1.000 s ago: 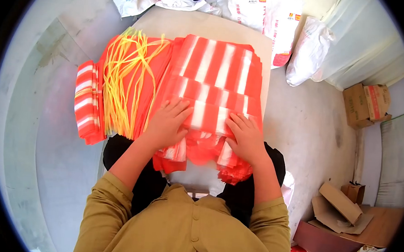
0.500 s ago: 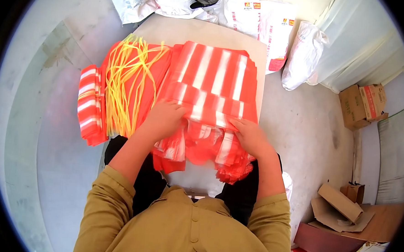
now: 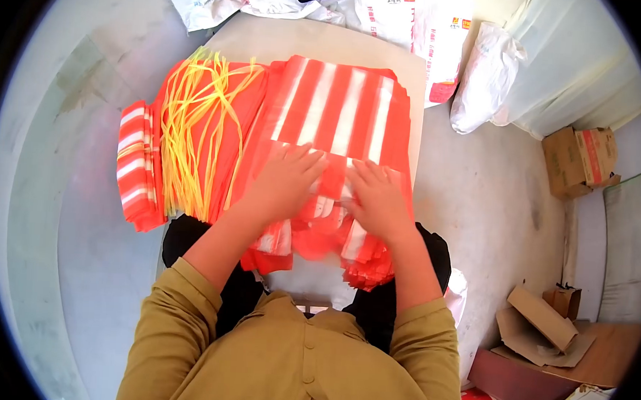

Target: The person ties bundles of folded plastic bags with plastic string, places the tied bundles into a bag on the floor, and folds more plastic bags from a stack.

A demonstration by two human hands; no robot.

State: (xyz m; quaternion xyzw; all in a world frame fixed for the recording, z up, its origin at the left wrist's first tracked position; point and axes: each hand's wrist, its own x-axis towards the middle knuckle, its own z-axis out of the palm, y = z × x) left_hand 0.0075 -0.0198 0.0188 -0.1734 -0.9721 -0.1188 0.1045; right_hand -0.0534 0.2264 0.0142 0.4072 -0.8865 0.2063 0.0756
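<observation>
A stack of red-and-white striped plastic bags point(image 3: 340, 107) lies on the table in front of me, with a folded band across its near part. My left hand point(image 3: 287, 180) rests on the left of that fold, palm down with fingers spread. On the fold's right part lies my right hand point(image 3: 376, 197), its fingers also spread. Loose bag ends hang over the near table edge below both hands. Yellow ties point(image 3: 201, 128) are spread over red bags left of the stack. Beside them is a folded striped bundle point(image 3: 137, 165).
The tabletop point(image 3: 328, 45) shows behind the stack. White sacks point(image 3: 409, 23) stand beyond it, and another white sack point(image 3: 486, 78) is at the right. A cardboard box point(image 3: 580, 161) sits on the floor at right, with flattened cardboard point(image 3: 542, 327) lower down.
The fold on the top bag has become narrower, showing longer stripes behind it. Both hands, which gripped its near edge half a second ago, now lie flat on it.
</observation>
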